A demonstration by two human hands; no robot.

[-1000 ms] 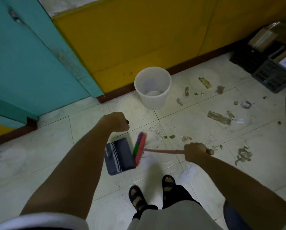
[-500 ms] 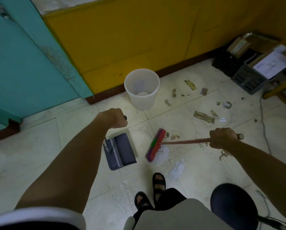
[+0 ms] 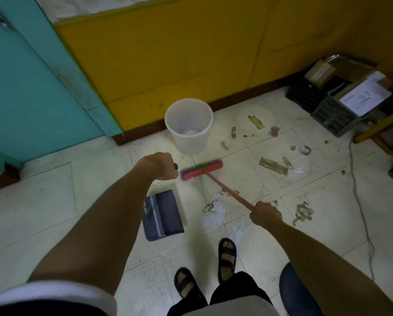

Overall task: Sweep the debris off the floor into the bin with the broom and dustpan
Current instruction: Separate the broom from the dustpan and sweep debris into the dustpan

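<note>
Evidently a gathering stroke was in hand, with nothing yet tipped. The left hand (image 3: pixel 159 165) was clenched round the dark upright handle of the dustpan (image 3: pixel 164 215), which sat flat on the tiled floor (image 3: pixel 54 213) just left of the feet. The right hand (image 3: pixel 265 215) was clenched round the red stick of the broom (image 3: pixel 202 169), its head down at the pan's 1 o'clock, just short of the white bin (image 3: pixel 188 125) at 12 o'clock by the yellow wall. White paper scraps (image 3: pixel 216 206) lay at the pan's 3 o'clock, under the stick. Brown strips (image 3: pixel 273 166) and a clump (image 3: pixel 304 212) lay scattered from 1 to 3 o'clock, well apart.

Next move, as I judged it: drag the head back toward 7 o'clock through the scraps, with the pan held steady.
</note>
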